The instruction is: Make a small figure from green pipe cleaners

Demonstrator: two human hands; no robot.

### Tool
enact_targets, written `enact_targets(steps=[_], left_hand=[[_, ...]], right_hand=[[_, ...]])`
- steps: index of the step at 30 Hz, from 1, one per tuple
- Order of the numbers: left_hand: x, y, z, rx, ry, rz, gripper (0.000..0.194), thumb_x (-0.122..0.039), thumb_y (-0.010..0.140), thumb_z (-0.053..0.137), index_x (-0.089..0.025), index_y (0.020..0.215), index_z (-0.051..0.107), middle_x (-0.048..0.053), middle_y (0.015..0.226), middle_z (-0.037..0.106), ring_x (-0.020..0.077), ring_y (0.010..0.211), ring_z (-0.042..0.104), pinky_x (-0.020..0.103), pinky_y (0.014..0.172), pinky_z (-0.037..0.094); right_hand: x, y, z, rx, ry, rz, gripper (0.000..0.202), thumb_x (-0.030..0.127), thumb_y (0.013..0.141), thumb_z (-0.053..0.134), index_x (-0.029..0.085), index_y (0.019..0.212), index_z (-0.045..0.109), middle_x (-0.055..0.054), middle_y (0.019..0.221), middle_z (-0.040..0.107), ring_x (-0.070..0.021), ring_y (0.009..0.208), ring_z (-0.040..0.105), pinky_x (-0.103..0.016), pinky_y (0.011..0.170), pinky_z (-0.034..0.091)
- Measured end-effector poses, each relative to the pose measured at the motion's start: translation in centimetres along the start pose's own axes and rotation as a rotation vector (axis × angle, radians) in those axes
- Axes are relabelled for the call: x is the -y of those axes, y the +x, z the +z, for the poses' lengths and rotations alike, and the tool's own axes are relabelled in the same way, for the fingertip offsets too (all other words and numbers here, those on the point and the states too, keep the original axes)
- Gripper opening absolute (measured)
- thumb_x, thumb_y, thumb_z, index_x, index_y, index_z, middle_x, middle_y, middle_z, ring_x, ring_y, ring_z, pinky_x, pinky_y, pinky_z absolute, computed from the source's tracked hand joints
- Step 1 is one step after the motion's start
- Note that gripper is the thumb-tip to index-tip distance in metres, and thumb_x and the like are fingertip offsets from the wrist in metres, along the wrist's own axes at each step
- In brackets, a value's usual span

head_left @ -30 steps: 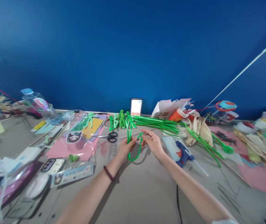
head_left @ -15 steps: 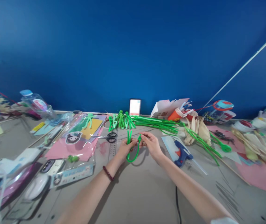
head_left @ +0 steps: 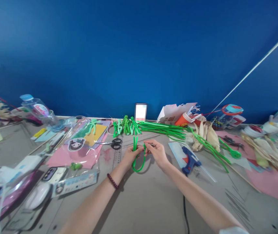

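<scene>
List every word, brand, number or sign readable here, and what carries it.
None reads with certainty.
Bottle label: lettering, too blurred.
Cartoon-printed strip: pale blue characters, too blurred.
Torn white bag: reddish print, too small.
Ruler: markings, too small.
Upright screen: pixelated.

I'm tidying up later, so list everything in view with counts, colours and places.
Wall: one, blue, behind.
Table: one, grey, underneath.
Bent pipe cleaner: count unclear, green, centre.
Pipe-cleaner bundle: one, green, near the wall.
Twisted pipe-cleaner pieces: several, greens, left of the bundle.
Scissors: one pair, black-handled, left of centre.
Glue gun: one, blue, right of centre.
Paper cups: count unclear, orange, back right.
Bottle: one, clear, far left.
Phone: one, white, left.
Paper: several sheets, pink, both sides.
Remaining clutter: uncounted, mixed, blurred edges.
Left fingers: one set, bare, pinching pipe cleaner.
Right fingers: one set, bare, pinching pipe cleaner.
</scene>
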State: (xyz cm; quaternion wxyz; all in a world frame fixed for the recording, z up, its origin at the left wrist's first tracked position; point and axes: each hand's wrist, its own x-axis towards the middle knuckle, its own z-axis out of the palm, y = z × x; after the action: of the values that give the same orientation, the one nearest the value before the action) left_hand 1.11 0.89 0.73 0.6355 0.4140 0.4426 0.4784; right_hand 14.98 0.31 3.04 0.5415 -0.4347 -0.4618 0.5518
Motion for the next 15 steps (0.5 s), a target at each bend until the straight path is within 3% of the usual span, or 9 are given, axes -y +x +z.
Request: enact_targets(steps=[4,10,15], left_hand=[[0.25,0.14,-0.07,-0.048,0.013,-0.013,0.039,-0.045,0.051,0.079,-0.011,0.067,0.067,-0.002,0.053,0.054,0.0050,0.044,0.038,0.021,0.047,0.027],[-0.18,-0.09,0.06,-0.032,0.010,-0.042,0.040,-0.043,0.048,0.081,-0.012,0.066,0.063,-0.006,0.047,0.043,0.0043,0.043,0.032,0.020,0.045,0.021],[-0.71,-0.30,-0.02,0.040,0.001,-0.076,0.040,-0.045,0.050,0.080,-0.014,0.065,0.059,-0.008,0.045,0.037,0.0036,0.041,0.029,0.019,0.042,0.017]], right_hand=[[-0.02,-0.13,0.06,0.002,-0.043,-0.009,0.023,0.036,0.069,0.068,0.016,0.079,0.067,0.005,0.050,0.053,-0.0102,0.039,0.052,-0.024,0.040,0.045],[-0.33,-0.08,0.14,-0.026,-0.082,-0.029,0.021,0.036,0.066,0.068,0.017,0.073,0.069,0.000,0.072,0.060,-0.0042,0.037,0.041,-0.022,0.034,0.029],[-0.20,0.09,-0.03,0.046,0.010,0.099,0.024,0.038,0.064,0.071,0.016,0.073,0.067,0.004,0.053,0.052,-0.0052,0.040,0.038,-0.020,0.038,0.027]])
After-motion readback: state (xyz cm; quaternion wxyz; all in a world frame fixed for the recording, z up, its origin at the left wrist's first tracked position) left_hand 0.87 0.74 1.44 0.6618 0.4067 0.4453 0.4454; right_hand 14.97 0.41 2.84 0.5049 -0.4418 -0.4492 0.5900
